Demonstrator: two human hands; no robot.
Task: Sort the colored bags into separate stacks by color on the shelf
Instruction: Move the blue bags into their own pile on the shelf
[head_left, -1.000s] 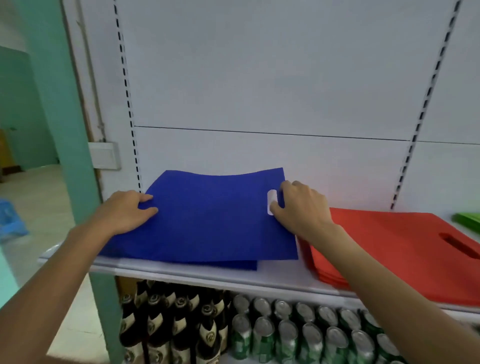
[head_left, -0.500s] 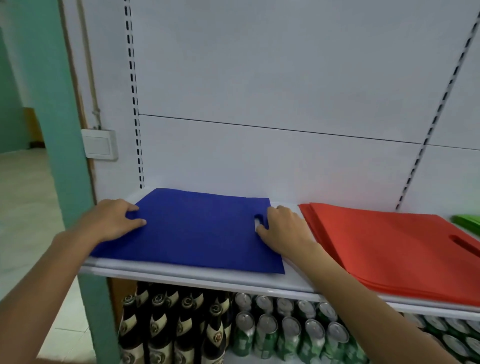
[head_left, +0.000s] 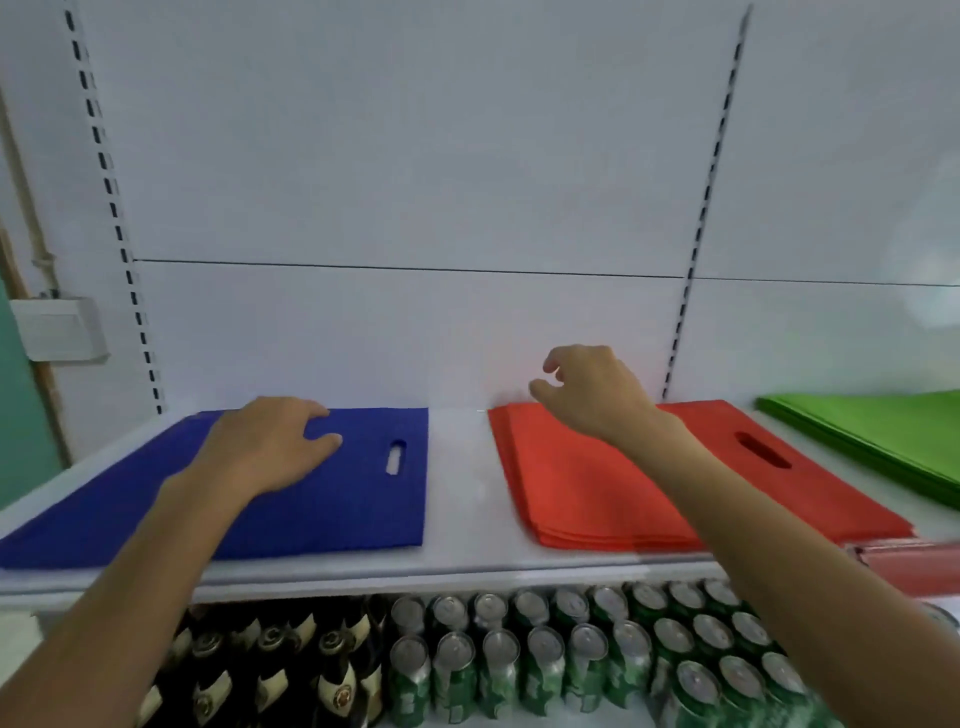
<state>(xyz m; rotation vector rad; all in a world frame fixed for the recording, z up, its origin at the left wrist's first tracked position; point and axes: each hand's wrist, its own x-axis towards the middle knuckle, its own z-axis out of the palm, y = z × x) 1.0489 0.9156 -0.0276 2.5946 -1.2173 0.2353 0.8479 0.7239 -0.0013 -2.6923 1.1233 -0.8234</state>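
A blue bag stack (head_left: 332, 499) lies flat on the left part of the white shelf (head_left: 457, 493). My left hand (head_left: 270, 447) rests on top of it, fingers spread and relaxed. To the right lies a red bag stack (head_left: 597, 493), several bags thick, handle hole toward the right. My right hand (head_left: 592, 389) hovers above its far left corner, fingers loosely curled, holding nothing. A green bag stack (head_left: 883, 431) sits at the far right, partly cut off by the frame edge.
A bare strip of shelf separates the blue and red stacks. Below the shelf stand dark bottles (head_left: 270, 670) on the left and green cans (head_left: 571, 654) to the right. A white box (head_left: 57, 327) hangs on the wall at left.
My right hand let go of the blue bag's handle end and lifted rightward over the red stack. The blue bag now lies flat. My left hand slid onto the bag's top. The view shifted right.
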